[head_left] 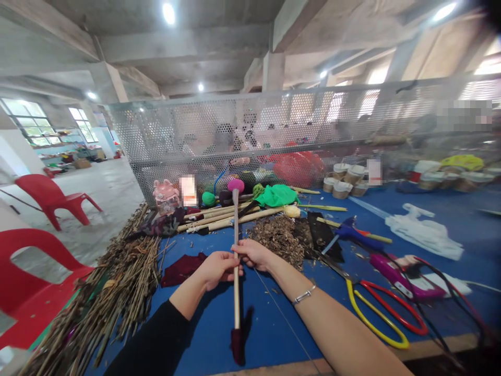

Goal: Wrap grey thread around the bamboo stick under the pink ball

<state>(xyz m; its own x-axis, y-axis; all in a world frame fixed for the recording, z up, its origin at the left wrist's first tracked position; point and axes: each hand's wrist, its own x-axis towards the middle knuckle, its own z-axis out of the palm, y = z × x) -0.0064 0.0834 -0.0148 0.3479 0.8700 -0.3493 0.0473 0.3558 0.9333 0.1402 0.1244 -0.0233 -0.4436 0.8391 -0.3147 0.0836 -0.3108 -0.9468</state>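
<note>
A pale wooden stick (237, 297) points away from me over the blue table. At its far end is a pink ball (235, 185), and dark red cloth (237, 345) covers its near end. My left hand (218, 270) is closed around the stick's middle. Just above it, my right hand (253, 254) pinches the stick from the right side. A thin thread (270, 295) runs from near my right fingers toward the table's front edge. Beside my left hand lies a dark red cloth piece (182, 269). Dry plant bits (279, 237) are heaped beyond my right hand.
Dry stems (129, 282) are bundled at left. Large scissors (376, 303), a glue gun (358, 232) and a purple device (409, 277) with cables lie right. More sticks (219, 222), green cloth (278, 195) and cups (342, 188) stand before a perforated metal screen (188, 125).
</note>
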